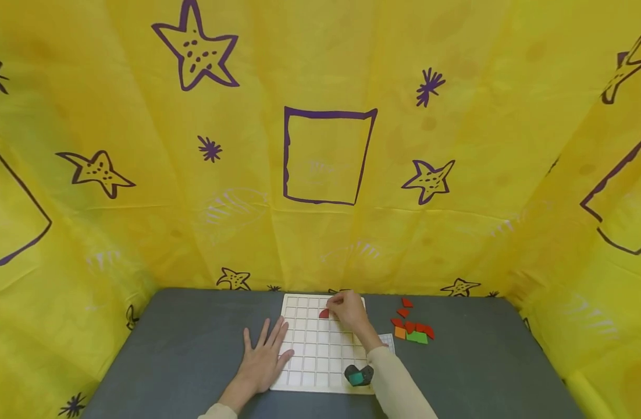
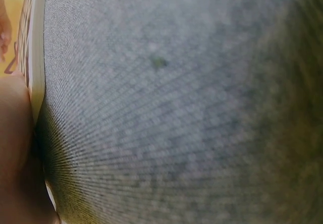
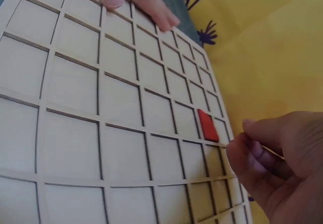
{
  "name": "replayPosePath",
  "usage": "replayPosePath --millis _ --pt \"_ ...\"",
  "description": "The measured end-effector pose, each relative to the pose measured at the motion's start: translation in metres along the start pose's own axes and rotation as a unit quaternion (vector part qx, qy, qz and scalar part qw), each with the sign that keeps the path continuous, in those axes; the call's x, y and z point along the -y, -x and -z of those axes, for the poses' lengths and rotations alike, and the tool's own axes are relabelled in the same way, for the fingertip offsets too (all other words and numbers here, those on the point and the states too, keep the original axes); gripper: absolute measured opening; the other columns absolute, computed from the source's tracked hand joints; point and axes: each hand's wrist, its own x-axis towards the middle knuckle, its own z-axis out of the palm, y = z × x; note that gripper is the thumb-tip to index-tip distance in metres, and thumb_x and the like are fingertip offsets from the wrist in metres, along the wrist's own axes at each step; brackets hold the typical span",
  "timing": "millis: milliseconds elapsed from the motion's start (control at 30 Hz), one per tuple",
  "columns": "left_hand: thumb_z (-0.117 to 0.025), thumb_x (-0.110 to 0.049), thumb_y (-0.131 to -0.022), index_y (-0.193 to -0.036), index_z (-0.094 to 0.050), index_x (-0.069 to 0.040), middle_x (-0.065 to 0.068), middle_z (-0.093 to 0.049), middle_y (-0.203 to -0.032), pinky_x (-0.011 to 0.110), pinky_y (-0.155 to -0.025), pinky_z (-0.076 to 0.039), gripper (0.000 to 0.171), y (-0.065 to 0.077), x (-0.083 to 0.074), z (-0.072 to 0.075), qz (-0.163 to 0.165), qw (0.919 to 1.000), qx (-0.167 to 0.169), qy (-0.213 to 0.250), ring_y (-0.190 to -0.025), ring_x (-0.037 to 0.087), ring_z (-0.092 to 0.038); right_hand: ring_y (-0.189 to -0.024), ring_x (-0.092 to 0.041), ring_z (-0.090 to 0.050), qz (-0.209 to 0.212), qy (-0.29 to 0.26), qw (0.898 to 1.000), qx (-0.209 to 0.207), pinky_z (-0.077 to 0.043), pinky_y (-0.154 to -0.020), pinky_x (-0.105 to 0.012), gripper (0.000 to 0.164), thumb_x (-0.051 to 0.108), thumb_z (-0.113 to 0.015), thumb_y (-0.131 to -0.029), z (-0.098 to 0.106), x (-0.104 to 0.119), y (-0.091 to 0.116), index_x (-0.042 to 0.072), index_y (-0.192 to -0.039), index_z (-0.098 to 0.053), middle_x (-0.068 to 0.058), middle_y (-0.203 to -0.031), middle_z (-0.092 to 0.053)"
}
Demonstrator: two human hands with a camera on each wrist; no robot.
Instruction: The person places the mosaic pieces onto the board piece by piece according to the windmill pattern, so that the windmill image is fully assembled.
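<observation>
**Red quarter-round piece (image 1: 324, 313) sits in a cell of the pale grid board (image 1: 308, 380)**

The piece lies in the second row in from the board's far edge, toward the middle of its width. Its curved side faces the board's far left corner, with a straight side toward the near edge; from above it shows no clear long axis. The right wrist view, low and slanting, makes it look like a narrow strip running parallel to the board's far edge.

The right hand (image 1: 348, 310) is just beside the piece, over the board's far right part. Its fingers are curled in, thumb close to the forefinger with a narrow gap; the right wrist view shows the piece apart from those fingertips, which the head view leaves unclear.

The left hand (image 1: 262, 359) rests on the board's left edge, fingers extended and spread wide. The left wrist view adds the board's side edge and a small blurred green speck (image 2: 159, 62) on the counter (image 1: 205, 355).

Only the head view shows the loose pieces right of the board: several red pieces (image 1: 407, 303), an orange square (image 1: 400, 333) and a green rectangle (image 1: 417, 337), its long axis running left to right. A gridded card (image 1: 388, 340) at the board's right edge is partly hidden by the forearm. Beyond the board hangs a yellow curtain (image 1: 320, 244) with purple stars.
</observation>
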Motion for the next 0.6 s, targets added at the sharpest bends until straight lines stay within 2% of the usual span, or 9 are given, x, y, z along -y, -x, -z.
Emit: replayPosePath --millis 67,167,300,467,600 --pt "-0.041 -0.049 -0.102 -0.153 -0.033 -0.010 0.008 -0.027 -0.160 0.077 -0.105 -0.003 0.064 0.000 0.001 0.000 -0.001 1.0000 -0.001 -0.002 -0.146 0.039 -0.021 -0.070 -0.016 -0.062 0.004 0.003 1.000 0.003 -0.052 -0.060 -0.027 0.010 0.007 -0.069 -0.089 0.005 0.002 -0.001 0.000 -0.089 -0.077 -0.007 -0.082 -0.072" --pt "-0.040 -0.049 -0.102 -0.153 -0.031 -0.011 0.008 -0.026 -0.160 0.077 -0.105 -0.002 0.064 0.001 0.003 -0.005 -0.006 0.9999 -0.013 -0.004 -0.146 0.039 -0.021 -0.074 -0.023 -0.067 -0.015 -0.008 1.000 0.018 -0.054 -0.062 -0.029 0.012 0.009 -0.069 -0.091 0.014 0.004 -0.001 -0.001 -0.094 -0.076 -0.011 -0.087 -0.072" --pt "-0.040 -0.050 -0.102 -0.153 -0.032 -0.012 0.006 -0.026 -0.161 0.076 -0.105 -0.002 0.065 0.000 0.005 -0.010 -0.003 0.9997 -0.021 -0.012 -0.146 0.038 -0.021 -0.080 -0.034 -0.069 -0.040 -0.038 0.998 0.033 -0.057 -0.066 -0.036 0.016 0.009 -0.067 -0.093 0.027 0.006 -0.004 -0.004 -0.099 -0.074 -0.017 -0.091 -0.071" --pt "-0.040 -0.050 -0.102 -0.153 -0.034 -0.011 0.007 -0.026 -0.161 0.076 -0.106 -0.001 0.064 -0.001 0.003 -0.006 0.005 1.0000 -0.003 -0.004 -0.146 0.038 -0.020 -0.083 -0.037 -0.068 -0.050 -0.039 0.998 0.028 -0.057 -0.067 -0.037 0.019 0.010 -0.067 -0.093 0.046 0.006 -0.006 -0.006 -0.102 -0.073 -0.018 -0.092 -0.070" --pt "-0.040 -0.049 -0.102 -0.153 -0.032 -0.012 0.007 -0.025 -0.161 0.076 -0.105 0.000 0.064 0.000 0.001 -0.003 -0.001 1.0000 -0.004 0.002 -0.146 0.039 -0.020 -0.081 -0.036 -0.068 -0.047 -0.020 0.999 0.019 -0.056 -0.065 -0.035 0.019 0.010 -0.067 -0.093 0.061 0.004 -0.003 -0.005 -0.102 -0.073 -0.021 -0.092 -0.071"
